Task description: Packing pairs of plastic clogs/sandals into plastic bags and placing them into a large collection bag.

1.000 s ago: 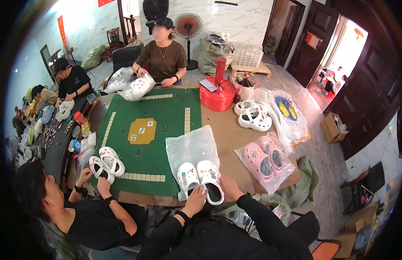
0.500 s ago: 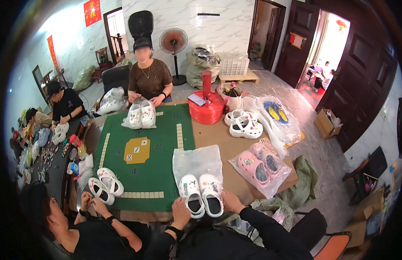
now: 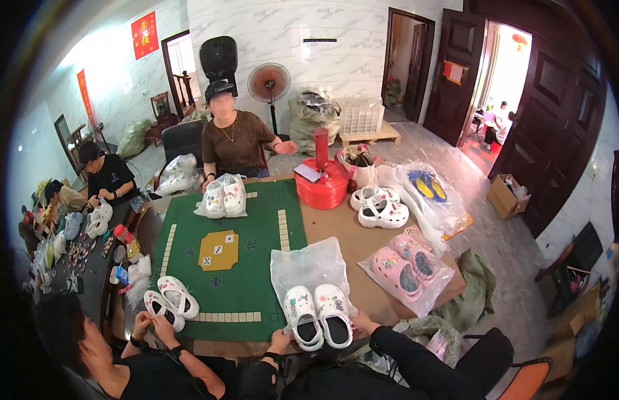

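A pair of white clogs with colourful charms (image 3: 300, 301) sits at the near edge of the table, toes pointing away from me. A clear plastic bag (image 3: 308, 260) surrounds them, its loose end flat beyond the toes. My left hand (image 3: 279, 341) is closed at the bag's near left edge, beside the left heel. On the other side, my right hand (image 3: 365, 323) pinches the bag's edge close to the right clog. The thin film between my fingers is hard to make out. To the right lie bagged pink clogs (image 3: 396, 270).
Unbagged white clogs (image 3: 379, 208) and a red spool of strapping (image 3: 321, 190) stand farther back. A green printed game mat (image 3: 263, 280) covers the table's left. Across it, a co-worker (image 3: 236, 140) has bagged clogs (image 3: 223, 197). Another co-worker (image 3: 156, 373) sits close on my left by white clogs (image 3: 173, 300).
Both my hands have slid lower and outward along the bag beside the clogs. The co-worker across has lifted a hand off the bagged clogs and stretched it sideways. The view has shifted slightly.
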Motion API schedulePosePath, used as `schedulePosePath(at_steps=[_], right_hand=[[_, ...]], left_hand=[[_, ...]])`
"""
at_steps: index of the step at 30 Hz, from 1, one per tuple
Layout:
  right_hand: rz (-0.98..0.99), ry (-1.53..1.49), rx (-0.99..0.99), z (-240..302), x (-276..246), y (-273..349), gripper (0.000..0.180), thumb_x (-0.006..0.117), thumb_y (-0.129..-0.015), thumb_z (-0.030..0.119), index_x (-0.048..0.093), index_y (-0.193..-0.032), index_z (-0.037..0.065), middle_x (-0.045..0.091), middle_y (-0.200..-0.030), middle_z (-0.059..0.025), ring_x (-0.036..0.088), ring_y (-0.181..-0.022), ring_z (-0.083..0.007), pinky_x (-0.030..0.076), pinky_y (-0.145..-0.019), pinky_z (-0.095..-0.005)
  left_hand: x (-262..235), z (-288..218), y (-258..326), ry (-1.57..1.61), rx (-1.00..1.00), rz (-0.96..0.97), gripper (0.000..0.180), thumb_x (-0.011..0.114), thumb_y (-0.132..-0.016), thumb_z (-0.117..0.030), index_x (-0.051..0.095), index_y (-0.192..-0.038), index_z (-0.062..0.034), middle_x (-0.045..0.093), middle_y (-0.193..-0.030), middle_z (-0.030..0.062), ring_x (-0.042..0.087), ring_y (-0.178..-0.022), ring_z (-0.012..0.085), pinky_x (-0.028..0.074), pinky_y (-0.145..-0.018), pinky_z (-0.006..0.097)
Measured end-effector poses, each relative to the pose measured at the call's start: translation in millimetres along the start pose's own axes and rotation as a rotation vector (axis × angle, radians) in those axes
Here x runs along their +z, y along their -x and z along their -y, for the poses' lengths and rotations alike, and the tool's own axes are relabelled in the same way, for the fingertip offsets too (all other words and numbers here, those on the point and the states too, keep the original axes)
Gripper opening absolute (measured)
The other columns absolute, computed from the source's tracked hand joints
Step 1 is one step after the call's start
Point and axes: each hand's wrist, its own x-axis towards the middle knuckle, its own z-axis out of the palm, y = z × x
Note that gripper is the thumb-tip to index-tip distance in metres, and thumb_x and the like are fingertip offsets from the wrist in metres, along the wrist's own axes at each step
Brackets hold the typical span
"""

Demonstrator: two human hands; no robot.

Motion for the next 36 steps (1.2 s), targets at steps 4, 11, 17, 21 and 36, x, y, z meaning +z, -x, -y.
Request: schedulePosePath(at_steps=[4,11,17,21,36], right_hand=[[0.013,-0.251,0.338,52.9,-14.4,27.3,0.038,0.057,-0.074,0.03,0.055,-0.093,-0.003,0.061,-0.076,-0.0113,0.06,-0.057,-0.0206,0.047,-0.044,-0.0324],[0.375,-0.177,0.793,22.4,1.1,5.0,0.035,0.052,-0.078,0.033,0.057,-0.091,0.001,0.061,-0.079,-0.0115,0.06,-0.06,-0.0239,0.049,-0.049,-0.0373],[0.35,-0.216,0.657,-5.8,6.5,4.2,0.037,0.047,-0.08,0.031,0.052,-0.094,-0.003,0.059,-0.083,-0.0183,0.058,-0.066,-0.0351,0.051,-0.053,-0.0445],[0.38,-0.101,0.685,25.0,3.4,10.0,0.028,0.042,-0.079,0.02,0.054,-0.093,-0.002,0.058,-0.082,-0.0201,0.06,-0.064,-0.0326,0.05,-0.051,-0.0444],[0.471,-0.636,0.504,119.1,-79.0,18.5,0.031,0.041,-0.089,0.031,0.051,-0.086,0.001,0.059,-0.08,-0.0159,0.061,-0.065,-0.0228,0.051,-0.058,-0.0349]], left_hand=[[4.1,6.8,-3.0,0.217,-0.309,0.298,0.039,0.053,-0.082,-0.029,0.056,-0.09,0.0093,0.061,-0.084,0.0138,0.059,-0.071,0.022,0.047,-0.061,0.032],[-2.9,-12.8,9.3,0.296,-0.501,0.313,0.026,0.046,-0.085,-0.023,0.05,-0.099,-0.0015,0.057,-0.091,0.0099,0.057,-0.074,0.0235,0.048,-0.063,0.035],[1.7,-43.6,14.5,0.493,-0.443,0.286,0.025,0.041,-0.086,-0.02,0.051,-0.097,0.0003,0.058,-0.081,0.0112,0.058,-0.065,0.0234,0.048,-0.053,0.034],[-0.9,-21.6,1.6,0.396,-0.245,0.257,0.019,0.038,-0.086,-0.017,0.048,-0.097,-0.006,0.055,-0.081,0.0099,0.056,-0.063,0.0227,0.048,-0.057,0.037],[-79.0,-123.8,11.9,0.304,-0.138,0.273,0.021,0.038,-0.086,-0.016,0.052,-0.088,-0.0003,0.057,-0.069,0.0076,0.05,-0.05,0.0144,0.04,-0.045,0.026]])
